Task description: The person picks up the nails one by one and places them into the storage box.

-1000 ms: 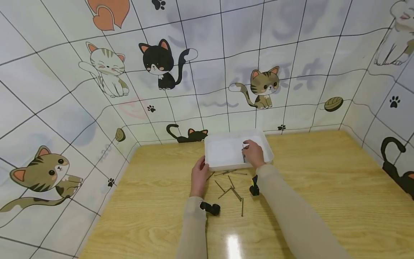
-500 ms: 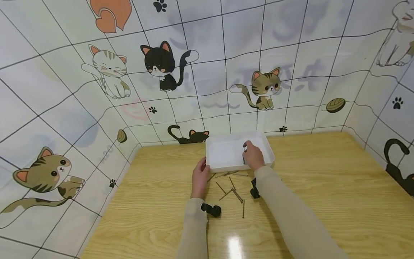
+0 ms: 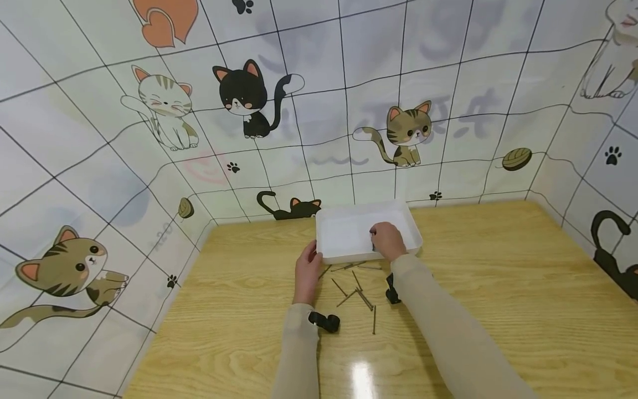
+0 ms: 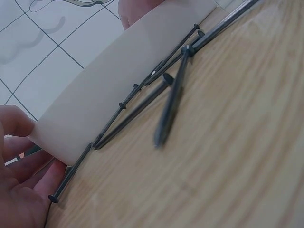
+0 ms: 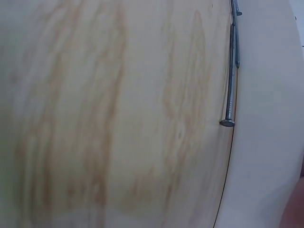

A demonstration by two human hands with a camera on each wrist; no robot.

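Note:
A shallow white plastic tray (image 3: 344, 234) stands at the back of the table. My left hand (image 3: 308, 274) grips its near left corner; in the left wrist view, fingers (image 4: 26, 164) bend round that corner. Inside the tray, towards its right, is my right hand (image 3: 389, 241), fingers curled, pinching a dark nail (image 3: 373, 247) that they mostly cover. Several loose metal nails (image 3: 364, 300) lie on the wood before the tray. One nail (image 5: 230, 80) lies along the tray's front wall (image 5: 268, 104) in the right wrist view, where only a sliver of hand shows.
The wood-grain table (image 3: 239, 310) reaches out on both sides of the tray. Behind it rises a wall covering (image 3: 324, 133) with cat drawings and grid lines. A black wrist camera (image 3: 325, 321) sits on the left sleeve.
My right hand has sunk lower into the tray and its fingers have tipped down; the nail, upright in view before, is now mostly hidden. My left hand keeps its grip on the corner.

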